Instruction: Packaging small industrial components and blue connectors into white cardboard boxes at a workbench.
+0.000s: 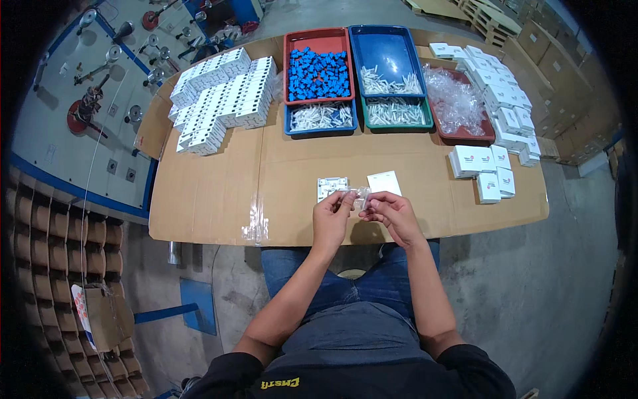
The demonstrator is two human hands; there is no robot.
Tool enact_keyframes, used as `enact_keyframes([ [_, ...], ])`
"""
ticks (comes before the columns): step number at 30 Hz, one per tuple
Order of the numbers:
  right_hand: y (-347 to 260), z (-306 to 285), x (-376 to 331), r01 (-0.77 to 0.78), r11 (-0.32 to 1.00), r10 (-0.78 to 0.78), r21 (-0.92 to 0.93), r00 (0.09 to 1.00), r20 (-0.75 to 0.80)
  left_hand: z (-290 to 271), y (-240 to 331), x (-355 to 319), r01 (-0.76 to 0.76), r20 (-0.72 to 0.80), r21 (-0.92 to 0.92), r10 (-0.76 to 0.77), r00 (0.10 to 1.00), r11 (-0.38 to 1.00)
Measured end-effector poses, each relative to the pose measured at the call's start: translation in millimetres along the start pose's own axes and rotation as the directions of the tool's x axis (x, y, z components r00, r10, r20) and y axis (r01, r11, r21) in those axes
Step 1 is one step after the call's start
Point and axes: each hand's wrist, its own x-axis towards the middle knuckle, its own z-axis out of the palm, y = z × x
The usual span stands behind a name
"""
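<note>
Between my two hands is a small clear plastic bag [360, 192], close above the cardboard-covered table. My left hand [331, 218] pinches its left side with thumb and forefinger. My right hand [396, 217] pinches the other side, fingers curled in. What the bag contains is too small to tell. Just beyond my left hand lies a white square frame-like part [330, 187] with openings and its detailed side up. A plain white square plate [385, 181] lies behind my right hand, slightly turned.
Stacked white switch-like units [229, 93] stand at the far left. A red tray [318, 41] holds small blue pieces; a blue tray [379, 54] and lower trays hold white plugs. Right of these, a dark red tray [468, 138] holds clear bags beside stacked white boxes [488, 83].
</note>
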Motion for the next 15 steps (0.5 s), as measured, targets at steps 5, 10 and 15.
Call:
enact_keyframes([
  [5, 7.3, -0.7, 6.0, 0.016, 0.99, -0.013, -0.141, 1.0, 0.028, -7.6, -5.4, 0.6, 0.038, -0.007, 0.03, -0.038, 0.999, 0.999],
  [10, 9.5, 7.6, 6.0, -0.001, 0.994, 0.0, -0.112, 1.0, -0.009, -7.3, -8.1, -0.1, 0.038, 0.002, -0.002, -0.038, 0.999, 0.999],
  [15, 14.8, 6.0, 4.9, 0.039, 0.984, -0.045, -0.171, 0.998, -0.034, -14.6, -15.6, 0.2, 0.158, 0.063, -0.12, -0.151, 0.986, 0.98],
])
